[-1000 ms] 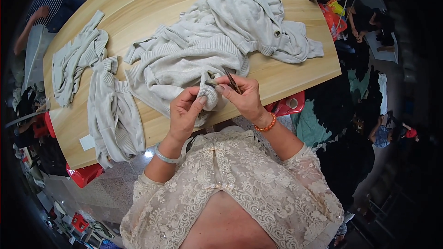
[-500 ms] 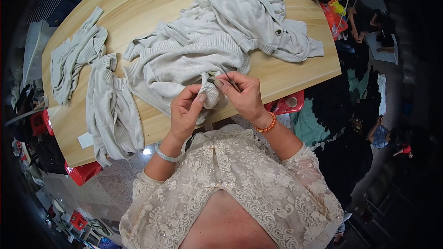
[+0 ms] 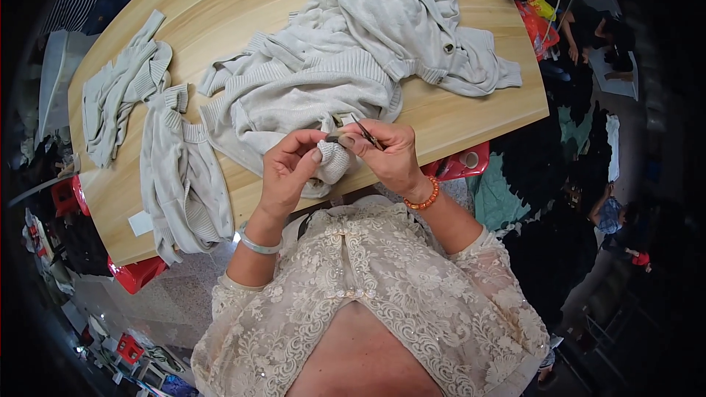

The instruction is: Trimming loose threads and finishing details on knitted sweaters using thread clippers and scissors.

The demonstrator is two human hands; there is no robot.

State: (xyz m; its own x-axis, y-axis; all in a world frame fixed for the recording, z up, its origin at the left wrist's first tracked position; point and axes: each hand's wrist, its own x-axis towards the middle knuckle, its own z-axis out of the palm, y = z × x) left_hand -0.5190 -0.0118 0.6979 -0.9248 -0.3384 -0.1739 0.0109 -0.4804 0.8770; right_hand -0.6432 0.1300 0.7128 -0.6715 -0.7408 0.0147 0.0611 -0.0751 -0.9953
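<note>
A light grey knitted cardigan [image 3: 301, 92] lies bunched along the near edge of the table. My left hand [image 3: 290, 169] is closed on a gathered fold of it, thumb against forefinger. Beside it, my right hand [image 3: 390, 158] pinches the same fold, where a small dark round piece, perhaps a button [image 3: 333, 137], shows between the fingertips. A slim dark pointed tool, like thread snips [image 3: 365, 132], is also tucked in the right hand, its tip pointing away from me. Fingers partly hide the spot where both hands meet.
More grey knitwear [image 3: 401, 15] with dark buttons lies at the far right of the wooden table [image 3: 220, 0], and two further pieces [image 3: 184, 184] are at the left. A red stool [image 3: 467, 160] with a cup stands by the right edge. Dark and green cloth heaps and other people are beyond.
My left hand has drawn closer to the right one, fingertips now at the small dark piece. The fold is bunched more tightly, and the pointed tool has shifted slightly in my right hand.
</note>
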